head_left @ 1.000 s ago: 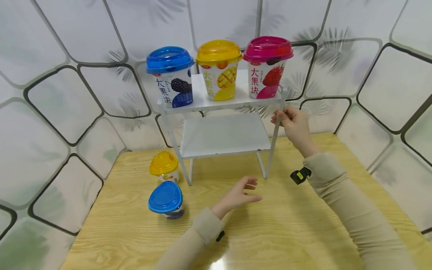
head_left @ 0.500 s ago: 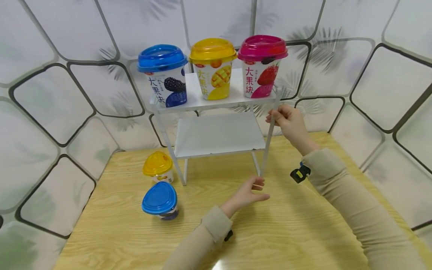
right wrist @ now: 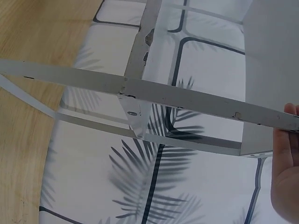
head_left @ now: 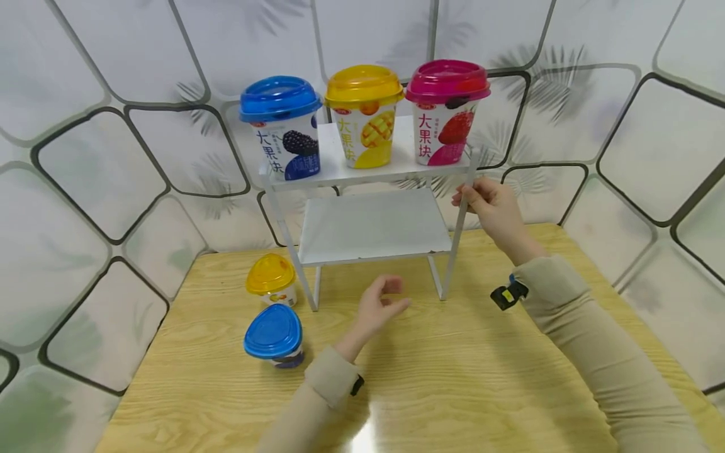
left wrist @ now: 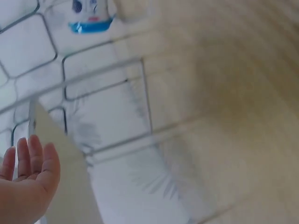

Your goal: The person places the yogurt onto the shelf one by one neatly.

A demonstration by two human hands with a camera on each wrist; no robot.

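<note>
With thumb and fingers my right hand (head_left: pixel 491 207) pinches the front right leg of a white two-tier rack (head_left: pixel 374 226); the right wrist view shows fingers around the leg's chipped metal bar (right wrist: pixel 201 105). My left hand (head_left: pixel 376 308) hovers in front of the rack above the table, fingers loosely bent, holding nothing. On the top shelf stand a blue-lidded blackberry yogurt cup (head_left: pixel 286 129), a yellow-lidded mango one (head_left: pixel 365 119) and a pink-lidded strawberry one (head_left: pixel 447 116). The lower shelf holds nothing.
Left of the rack, a yellow-lidded cup (head_left: pixel 272 280) and a blue-lidded cup (head_left: pixel 274 336) stand on the wooden table (head_left: pixel 430 377). A patterned wall covering (head_left: pixel 617 126) encloses the back and sides.
My left hand first shifted right toward the rack's right leg, then moved back left. My right hand keeps its grip on the leg. The whole view sways slightly; the cups stay put.
</note>
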